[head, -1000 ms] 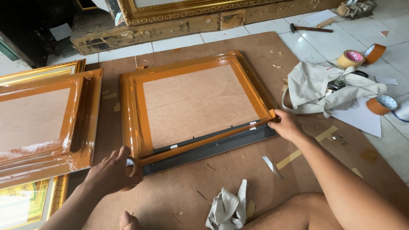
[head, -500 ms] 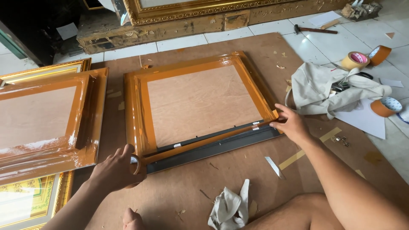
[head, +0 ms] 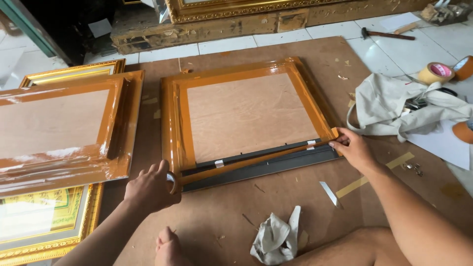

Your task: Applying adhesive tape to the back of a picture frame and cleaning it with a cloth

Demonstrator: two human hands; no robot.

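Picture frame [head: 249, 118] lay face down on a big brown board [head: 295, 207] on the floor, right in the middle of the head view. Its back was a pale wooden panel. Shiny orange-brown tape covered its top, left and right sides. The bottom side was still dark grey and bare, with two small white bits of tape on the dark strip above it.

A long strip of brown tape [head: 256, 160] ran across the bottom side, from one corner to the other. The left hand [head: 152, 187] was closed around a tape roll [head: 172, 181] at the lower left corner of the frame. The right hand [head: 355, 149] pinched the end of the strip at the lower right corner, with its fingers pressed together.

Just to the left lay another frame [head: 64, 130], also wrapped in shiny brown tape, and it rested on top of a gold frame [head: 47, 221]. A crumpled white rag [head: 277, 236] lay on the board near the person's knee. On the right sat a pale cloth bag [head: 404, 106], with more tape rolls [head: 436, 72] beside it on the white tiles. A hammer [head: 387, 33] lay farther back.
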